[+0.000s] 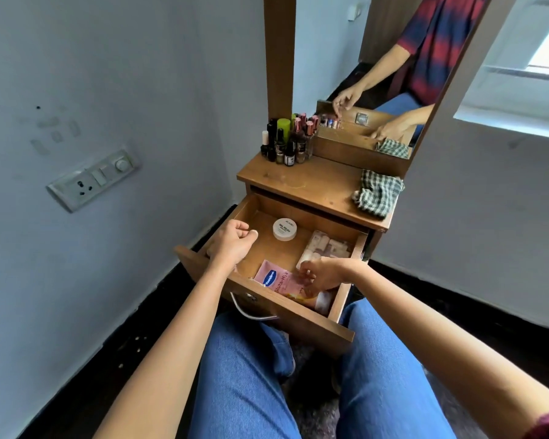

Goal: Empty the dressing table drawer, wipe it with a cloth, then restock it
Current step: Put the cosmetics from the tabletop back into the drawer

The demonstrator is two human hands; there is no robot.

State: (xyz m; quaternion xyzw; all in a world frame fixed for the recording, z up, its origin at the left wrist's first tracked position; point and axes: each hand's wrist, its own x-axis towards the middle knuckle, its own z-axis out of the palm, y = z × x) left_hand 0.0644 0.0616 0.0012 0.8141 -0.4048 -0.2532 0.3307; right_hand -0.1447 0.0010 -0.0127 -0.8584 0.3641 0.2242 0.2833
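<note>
Starting at the 9 o'clock side of the view, a white switch plate (92, 179) sits on the pale wall. The left hand (232, 242) hovers over the 9 o'clock side of the pulled-out drawer (301, 321), its fingers curled into a fist with the thumb against the forefinger and nothing visible in it. A curved metal handle (251, 313) hangs on the drawer front, above the person's blue jeans (244, 375). Inside, toward 12 o'clock on the drawer floor, a white nail polish remover tub (285, 229) stands upright, well apart from the rest. At 6 o'clock, against the front wall, a pink Vaseline sachet (274, 278) lies flat. On the dressing table top (308, 182), a cluster of nail polish bottles (287, 141) stands at its 10 o'clock corner. The right hand (324, 275) reaches into the drawer's 5 o'clock corner, fingers bent down and pinching the sachet's right end. Just beyond that hand, at 3 o'clock in the drawer, lies a clear case of small cosmetic tubes (325, 248). A green checked cloth (377, 193) lies crumpled at the tabletop's 3 o'clock edge, below the mirror (377, 74).
</note>
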